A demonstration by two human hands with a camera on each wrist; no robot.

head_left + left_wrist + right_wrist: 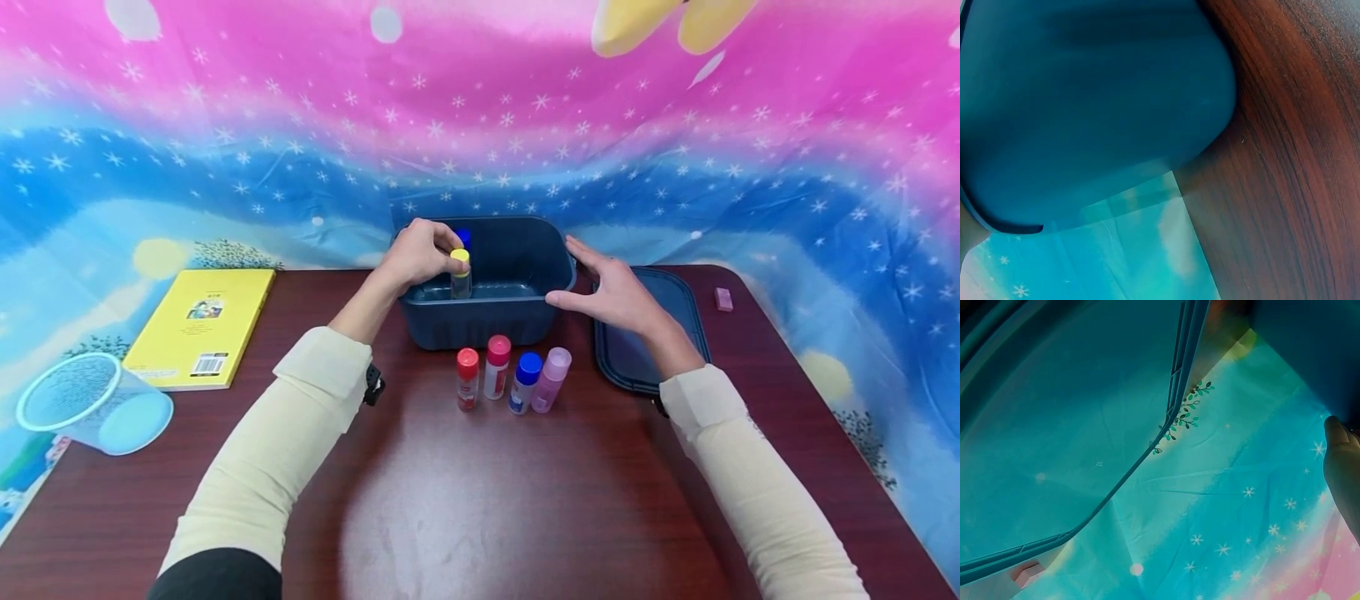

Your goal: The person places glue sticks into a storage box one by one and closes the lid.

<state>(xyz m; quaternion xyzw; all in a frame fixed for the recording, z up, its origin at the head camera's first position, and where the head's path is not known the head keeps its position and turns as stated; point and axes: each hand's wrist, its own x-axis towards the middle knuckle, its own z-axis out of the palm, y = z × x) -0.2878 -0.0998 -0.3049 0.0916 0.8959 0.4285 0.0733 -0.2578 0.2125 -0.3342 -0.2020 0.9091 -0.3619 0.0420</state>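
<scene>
A dark blue plastic bin stands at the back of the table. My left hand reaches over its left end and pinches a yellow-capped glue stick inside it. Just behind that one, a blue-capped stick also shows in the bin. At the bin's right end, my right hand touches the rim with fingers and thumb spread. In front of the bin stand a red-capped glue stick, a pinkish-red-capped one, a blue-capped one and a pink-purple one.
A dark blue lid lies right of the bin, partly under my right forearm. Farther right is a small pink block. On the left are a yellow book and a light blue mesh basket on its side. A patterned cloth hangs behind the table.
</scene>
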